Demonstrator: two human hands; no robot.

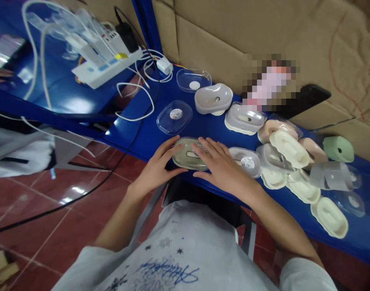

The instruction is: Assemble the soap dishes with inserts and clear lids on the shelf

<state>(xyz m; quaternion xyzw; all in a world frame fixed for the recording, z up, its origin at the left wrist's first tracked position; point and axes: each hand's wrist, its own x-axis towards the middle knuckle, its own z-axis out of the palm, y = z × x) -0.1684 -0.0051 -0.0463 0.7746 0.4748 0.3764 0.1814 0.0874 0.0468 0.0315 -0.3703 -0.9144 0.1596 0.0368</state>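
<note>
An oval, grey-green plastic box with a clear lid [185,161] lies in front of me at the near edge of the blue table. My left hand [160,163] curves around its left end, fingertips on the rim and thumb along the near side. Across the right part of the lid lie the fingers of my right hand [223,165], with its thumb in front of the box. A round label under those fingers is partly hidden. Just beyond the box rests a loose clear lid [174,118] with a round white sticker. Right of my right hand sits a lidded pale box [247,161].
Cream inner trays [330,218], grey boxes [332,176] and a green box [338,148] crowd the right side. Farther back are another clear lid [193,81] and a grey-white box [213,99]. A power strip [107,68] with cables stands left; a black phone [306,101] leans against cardboard.
</note>
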